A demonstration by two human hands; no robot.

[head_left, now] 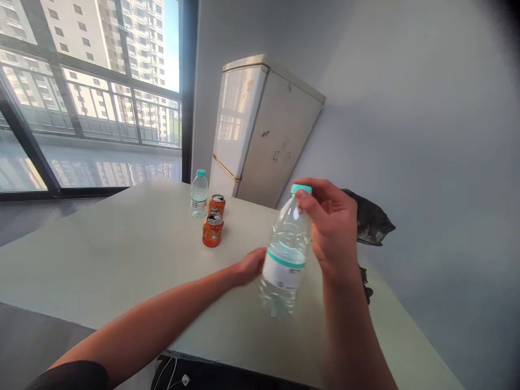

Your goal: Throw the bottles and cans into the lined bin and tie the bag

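Note:
My right hand (331,216) is closed around the teal cap of a clear plastic water bottle (286,244), thumb at the front. The bottle hangs slightly tilted over the table, with a white and teal label and water inside. My left hand (251,266) reaches in behind the bottle, low over the table; its fingers are hidden by the bottle. Farther back, a second water bottle (199,197) with a teal cap stands upright. Beside it are two orange drink cans, a front can (212,232) and a rear can (218,204), both upright with opened tops.
The pale table (122,254) fills the lower view. A dark bag-like thing (371,219) is by the wall behind my right hand, with a smaller dark object (365,284) below it. A white refrigerator (260,130) stands beyond the table. White cables (173,374) hang below the front edge.

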